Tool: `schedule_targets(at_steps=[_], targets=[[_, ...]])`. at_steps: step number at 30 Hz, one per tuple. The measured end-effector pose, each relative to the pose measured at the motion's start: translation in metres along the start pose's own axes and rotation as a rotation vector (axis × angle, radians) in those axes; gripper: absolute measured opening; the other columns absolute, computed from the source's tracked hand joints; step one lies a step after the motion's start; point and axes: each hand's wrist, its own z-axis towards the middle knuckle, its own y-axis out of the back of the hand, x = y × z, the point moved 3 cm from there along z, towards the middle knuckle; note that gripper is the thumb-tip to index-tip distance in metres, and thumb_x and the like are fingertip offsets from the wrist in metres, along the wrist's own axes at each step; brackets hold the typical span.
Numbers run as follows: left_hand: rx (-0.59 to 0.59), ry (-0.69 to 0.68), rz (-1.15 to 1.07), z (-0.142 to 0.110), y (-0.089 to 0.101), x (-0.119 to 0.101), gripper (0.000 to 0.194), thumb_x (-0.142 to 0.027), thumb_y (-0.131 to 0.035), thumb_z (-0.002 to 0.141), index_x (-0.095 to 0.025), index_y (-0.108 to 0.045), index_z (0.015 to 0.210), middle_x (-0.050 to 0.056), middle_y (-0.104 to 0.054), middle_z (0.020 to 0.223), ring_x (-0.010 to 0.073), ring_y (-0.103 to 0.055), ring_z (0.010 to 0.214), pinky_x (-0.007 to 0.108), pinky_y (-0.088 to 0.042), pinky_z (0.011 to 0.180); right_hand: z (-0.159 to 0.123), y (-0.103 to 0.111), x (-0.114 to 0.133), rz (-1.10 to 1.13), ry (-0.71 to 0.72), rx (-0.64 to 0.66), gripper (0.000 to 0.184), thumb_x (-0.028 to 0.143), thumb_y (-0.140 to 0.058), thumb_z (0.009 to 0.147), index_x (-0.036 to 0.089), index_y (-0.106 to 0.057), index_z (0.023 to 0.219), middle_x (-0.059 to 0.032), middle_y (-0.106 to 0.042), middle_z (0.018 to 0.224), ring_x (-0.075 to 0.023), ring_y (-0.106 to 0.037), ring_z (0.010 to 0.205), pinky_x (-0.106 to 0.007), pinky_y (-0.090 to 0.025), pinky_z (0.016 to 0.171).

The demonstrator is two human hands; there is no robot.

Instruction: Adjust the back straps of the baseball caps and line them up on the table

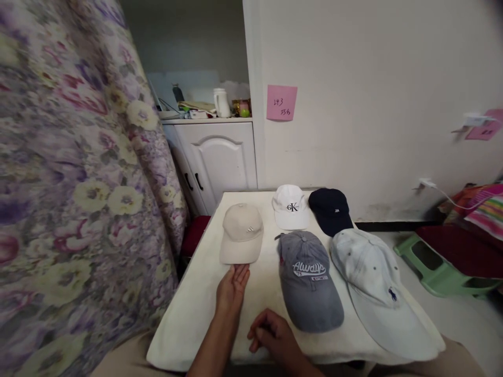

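A beige baseball cap [241, 235] sits at the left of the cloth-covered table [188, 319], its brim toward me. My left hand [231, 290] is palm up at the brim's front edge; the fingers are stretched out, and the tips reach the brim or just under it. Nearer to me, my right hand [271, 332] hovers over the cloth with its fingers loosely curled and nothing visible in them. To its right lies a grey cap [308, 283] with "Always" lettering. A pale blue denim cap [373, 272], a white cap [291, 207] and a navy cap [330, 209] complete the group.
Floral curtains [78, 183] hang along the left side. Behind the table stand a white cabinet [220, 157] and a wall with a pink note [282, 102]. A green stool [428, 267] is on the floor at the right.
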Motion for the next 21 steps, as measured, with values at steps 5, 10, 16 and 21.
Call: schedule_targets(at_steps=[5, 10, 16, 21], targets=[[0.031, -0.082, 0.104, -0.016, 0.006, 0.001, 0.018, -0.002, -0.049, 0.088, -0.010, -0.065, 0.083, 0.018, -0.074, 0.091, 0.0229, -0.074, 0.090, 0.036, -0.059, 0.087, 0.001, -0.001, 0.000, 0.016, -0.006, 0.020, 0.037, 0.050, -0.071, 0.074, 0.017, -0.056, 0.078, -0.0029, -0.065, 0.075, -0.0136, -0.062, 0.055, -0.027, -0.045, 0.059], [0.098, -0.212, 0.285, -0.033, 0.006, 0.006, 0.010, -0.005, -0.062, 0.080, -0.012, -0.068, 0.083, 0.012, -0.075, 0.088, 0.0208, -0.073, 0.092, 0.030, -0.057, 0.089, 0.000, -0.002, 0.002, 0.021, -0.002, 0.012, 0.030, 0.043, -0.070, 0.075, 0.017, -0.057, 0.077, -0.0041, -0.066, 0.074, -0.0145, -0.062, 0.055, -0.028, -0.047, 0.059], [0.237, -0.345, 0.706, -0.052, 0.000, 0.016, 0.012, -0.024, -0.071, 0.076, -0.017, -0.072, 0.085, 0.007, -0.075, 0.088, 0.0226, -0.071, 0.087, 0.030, -0.055, 0.081, 0.001, -0.002, -0.002, 0.096, -0.001, 0.017, 0.030, 0.042, -0.070, 0.072, 0.016, -0.057, 0.077, -0.0029, -0.066, 0.070, -0.0122, -0.060, 0.050, -0.026, -0.046, 0.056], [0.347, -0.452, 1.104, -0.057, -0.001, 0.020, 0.021, -0.037, -0.055, 0.086, -0.021, -0.069, 0.088, 0.005, -0.073, 0.089, 0.0241, -0.068, 0.086, 0.034, -0.053, 0.080, 0.005, -0.002, -0.013, 0.130, -0.056, 0.031, 0.032, 0.044, -0.071, 0.067, 0.017, -0.056, 0.075, -0.0007, -0.064, 0.063, -0.0104, -0.055, 0.044, -0.025, -0.044, 0.052]])
